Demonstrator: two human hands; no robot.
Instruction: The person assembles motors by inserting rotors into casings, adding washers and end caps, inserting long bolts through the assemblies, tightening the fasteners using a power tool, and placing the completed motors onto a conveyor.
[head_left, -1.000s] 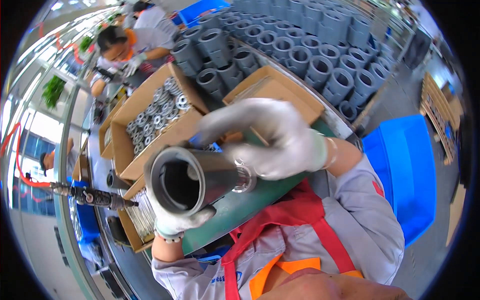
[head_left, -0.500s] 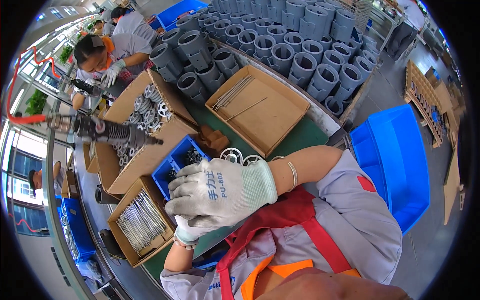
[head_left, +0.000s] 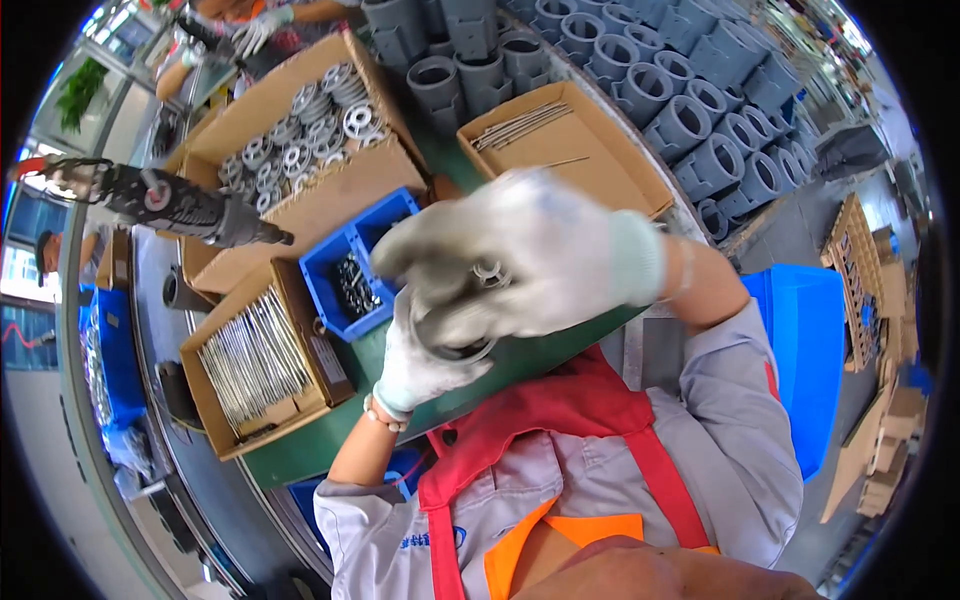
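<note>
My left hand (head_left: pixel 425 365), in a white glove, is closed round a grey round part (head_left: pixel 468 350) with a rim like that of a tube, mostly hidden by the gloves. Across its top reaches my right hand (head_left: pixel 545 255), gloved too and blurred. A small silver ringed metal piece (head_left: pixel 490 274) shows by the right fingers; whether they grip it cannot be seen. Beside my hands stands a blue divided bin (head_left: pixel 345 325) with dark screws (head_left: pixel 355 288).
Left of the bin, a carton (head_left: pixel 335 385) holds long metal rods. Behind stands a larger carton (head_left: pixel 395 170) of metal discs, and a shallow carton (head_left: pixel 600 150) with rods. A power driver (head_left: pixel 195 210) hangs at left. Grey tubes (head_left: pixel 690 125) fill the back right.
My right hand, which lay over the left, has lifted and moved right. The grey round part now shows between them. The whole view has shifted.
</note>
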